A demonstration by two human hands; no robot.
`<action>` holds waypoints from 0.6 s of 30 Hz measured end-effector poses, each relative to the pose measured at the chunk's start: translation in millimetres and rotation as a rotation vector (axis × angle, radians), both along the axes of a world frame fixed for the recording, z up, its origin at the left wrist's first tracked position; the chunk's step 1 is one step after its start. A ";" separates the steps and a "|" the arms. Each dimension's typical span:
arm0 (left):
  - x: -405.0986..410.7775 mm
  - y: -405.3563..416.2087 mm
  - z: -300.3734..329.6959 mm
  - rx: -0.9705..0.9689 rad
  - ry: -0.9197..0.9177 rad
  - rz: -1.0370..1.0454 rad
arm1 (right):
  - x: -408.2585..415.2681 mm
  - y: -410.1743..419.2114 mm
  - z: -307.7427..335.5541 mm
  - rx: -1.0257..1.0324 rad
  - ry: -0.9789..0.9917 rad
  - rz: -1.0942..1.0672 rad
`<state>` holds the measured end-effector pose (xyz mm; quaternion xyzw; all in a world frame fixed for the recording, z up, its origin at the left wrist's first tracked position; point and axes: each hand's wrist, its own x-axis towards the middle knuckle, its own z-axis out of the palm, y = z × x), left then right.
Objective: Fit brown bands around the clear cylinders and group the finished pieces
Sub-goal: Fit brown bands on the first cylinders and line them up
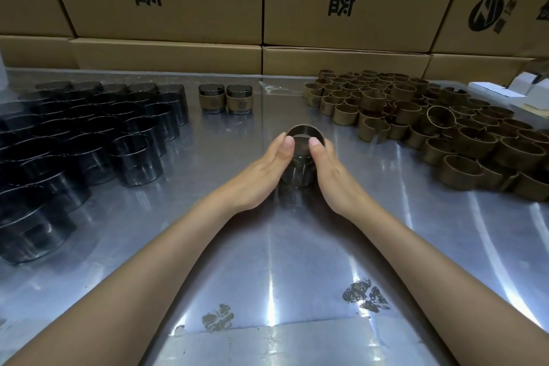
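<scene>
Two banded cylinders (225, 98) stand finished at back; left hand (261, 171) and right hand (332, 175) cup a third cylinder (297, 171) mid-table, brown band (306, 131) seemingly at its rim; many bare cylinders (89, 134) and loose bands (430, 122) remain.

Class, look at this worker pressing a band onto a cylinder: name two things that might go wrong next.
1. Both hands squeeze the cylinder while the brown band sits only at its top; uneven thumb pressure might seat it crooked.
2. The steel table looks slick, so the cylinder could slide towards the two finished pieces.
</scene>
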<state>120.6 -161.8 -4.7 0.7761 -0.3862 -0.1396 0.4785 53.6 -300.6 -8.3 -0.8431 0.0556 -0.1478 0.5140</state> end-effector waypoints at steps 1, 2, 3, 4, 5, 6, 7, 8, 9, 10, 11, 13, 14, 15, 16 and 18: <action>-0.7 -0.3 -0.7 -0.013 0.000 -0.006 | -0.4 0.4 0.9 -0.007 0.015 0.003; -2.2 -0.6 -0.8 -0.034 0.002 -0.012 | -0.5 0.2 1.9 -0.015 0.032 0.011; -3.9 -1.3 -0.4 -0.050 0.009 -0.011 | -1.1 -0.2 3.0 -0.021 0.052 0.026; -5.1 -2.1 -0.1 -0.063 0.026 -0.006 | -2.1 -0.3 4.2 -0.017 0.066 0.050; -6.2 -2.9 0.0 -0.075 0.049 -0.001 | -3.8 0.5 5.6 -0.004 0.073 0.080; -7.6 -3.7 -0.1 -0.090 0.075 0.005 | -5.2 1.6 6.7 0.009 0.072 0.104; -9.1 -4.7 -0.4 -0.108 0.101 0.014 | -6.3 3.0 7.7 0.024 0.064 0.116; -10.8 -6.6 -1.0 -0.130 0.128 0.027 | -6.7 4.2 8.2 0.048 0.050 0.112; -12.7 -9.8 -0.7 -0.159 0.160 0.041 | -6.4 6.3 9.1 0.085 0.025 0.098; -15.8 -13.7 0.4 -0.203 0.201 0.053 | -6.0 8.9 10.1 0.135 -0.010 0.082; -19.6 -17.8 2.2 -0.265 0.260 0.063 | -5.8 11.7 11.5 0.186 -0.047 0.068; -28.0 -24.8 6.0 -0.435 0.390 0.064 | -5.0 16.0 13.7 0.258 -0.096 0.039; -32.1 -26.2 7.8 -0.493 0.430 0.075 | -5.1 16.9 13.5 0.292 -0.108 0.029; -35.7 -26.8 9.3 -0.519 0.455 0.105 | -5.7 17.5 13.0 0.325 -0.115 0.022; -38.0 -26.6 10.2 -0.517 0.463 0.137 | -6.4 17.3 12.1 0.352 -0.118 0.017; -37.2 -25.7 8.8 -0.476 0.439 0.187 | -7.4 16.4 10.7 0.400 -0.120 0.011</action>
